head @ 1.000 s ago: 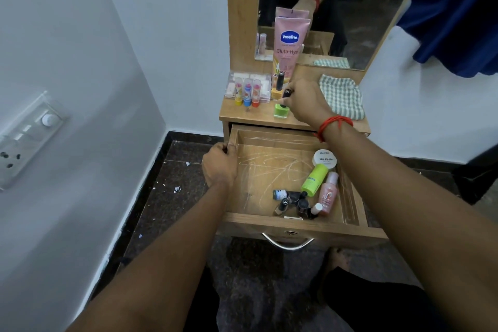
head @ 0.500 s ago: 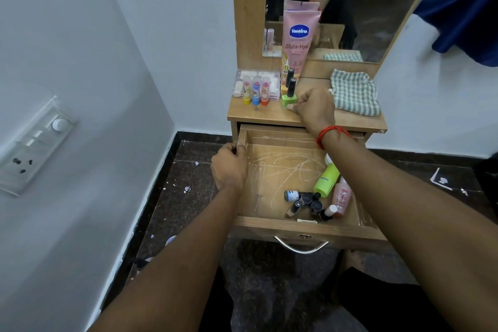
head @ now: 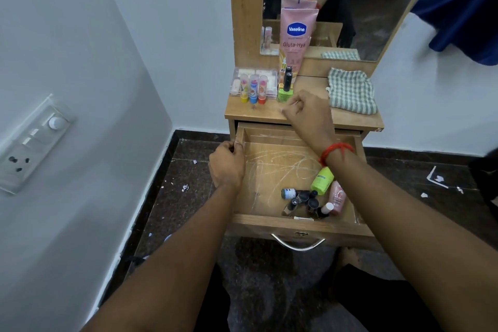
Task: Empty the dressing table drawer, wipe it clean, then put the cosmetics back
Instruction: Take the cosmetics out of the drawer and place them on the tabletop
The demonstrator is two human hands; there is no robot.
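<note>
The wooden drawer (head: 296, 227) is pulled out, its scratched floor mostly bare. Near its front right corner lie a lime-green tube (head: 322, 180), a pink bottle (head: 337, 197) and several small dark bottles (head: 299, 199). My left hand (head: 226, 167) grips the drawer's left wall. My right hand (head: 307, 116) hovers over the front of the table top (head: 350, 119), fingers loosely curled with nothing in them, just right of an upright green nail polish bottle (head: 285, 93). Further back stand three lip balm sticks (head: 253, 89) and a pink Vaseline tube (head: 296, 35).
A green checked cloth (head: 350, 91) lies on the right of the table top. A clear plastic box (head: 256, 74) sits behind the lip balms, under the mirror (head: 363, 8). White walls close in on the left and behind; scraps litter the dark floor (head: 188, 186).
My right hand set the green nail polish upright on the table top, let it go and drew back toward the table's front edge. My left hand stayed on the drawer wall.
</note>
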